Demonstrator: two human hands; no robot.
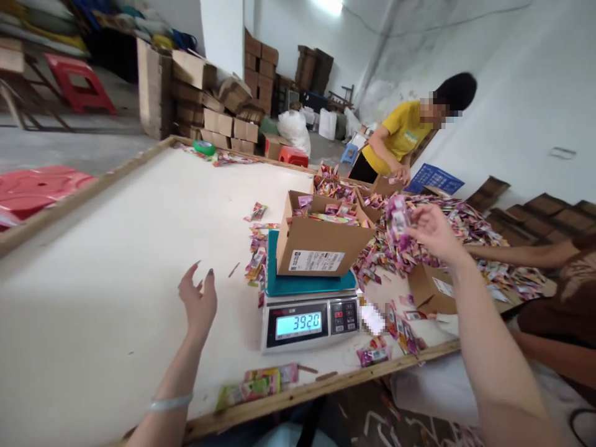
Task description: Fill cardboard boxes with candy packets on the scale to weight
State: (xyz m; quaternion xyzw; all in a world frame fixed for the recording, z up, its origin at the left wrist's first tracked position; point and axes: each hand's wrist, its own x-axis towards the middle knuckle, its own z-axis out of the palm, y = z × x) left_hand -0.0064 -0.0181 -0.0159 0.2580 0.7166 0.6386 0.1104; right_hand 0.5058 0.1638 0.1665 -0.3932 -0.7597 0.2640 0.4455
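Note:
A cardboard box [321, 239] filled with small wrapped packets stands upright on the teal pan [305, 285] of a digital scale [310, 323], whose display reads 3920. My right hand [433, 233], to the right of the box and above the pile, pinches a purple-pink packet [398, 217]. My left hand [198, 297] hovers over the white table left of the scale, fingers apart and holding nothing. Loose packets [256, 254] lie along the scale's left side.
A large heap of packets [465, 223] covers the table's right side, near an open carton [431, 288]. Across the table a person [395, 139] in yellow handles packets; another person's arm [526, 253] reaches in from the right. A wooden rim [298, 394] edges the table [116, 261].

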